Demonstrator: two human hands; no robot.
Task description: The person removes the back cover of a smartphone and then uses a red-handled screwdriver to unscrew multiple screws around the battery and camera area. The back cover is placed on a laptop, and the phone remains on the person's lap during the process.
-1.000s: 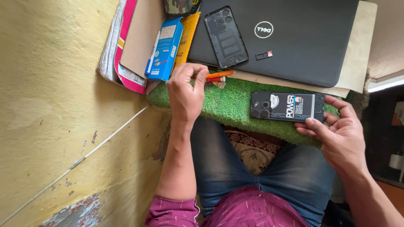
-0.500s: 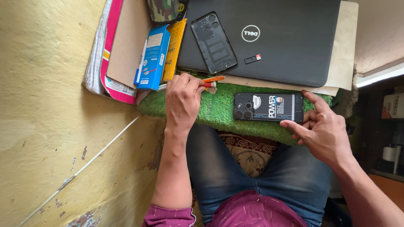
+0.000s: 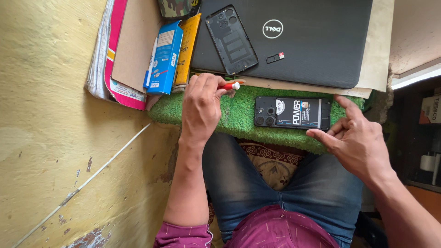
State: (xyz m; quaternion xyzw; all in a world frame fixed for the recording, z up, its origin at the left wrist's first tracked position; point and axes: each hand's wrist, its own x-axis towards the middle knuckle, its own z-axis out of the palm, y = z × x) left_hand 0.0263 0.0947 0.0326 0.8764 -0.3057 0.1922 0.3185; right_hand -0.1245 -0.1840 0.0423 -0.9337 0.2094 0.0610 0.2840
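An opened black phone (image 3: 292, 113) lies back-up on a green grass-like mat (image 3: 234, 115) across my lap, its battery showing. My right hand (image 3: 356, 138) hovers just right of it, fingers spread, thumb near the phone's lower right corner, holding nothing. At the mat's far left edge, my left hand (image 3: 201, 104) grips a small red tool with a white tip (image 3: 231, 85). The phone's removed back cover (image 3: 231, 40) rests on a shut black laptop (image 3: 294, 39) beyond the mat.
A tiny card tray (image 3: 275, 57) lies on the laptop lid. A blue box (image 3: 164, 57), a yellow packet (image 3: 187, 48) and stacked papers with cardboard (image 3: 124, 55) sit left of the laptop. A yellow wall or floor (image 3: 50, 138) fills the left side.
My right hand has let go of the phone and pulled slightly back to the right. My left hand has picked up the red tool, whose white tip now shows.
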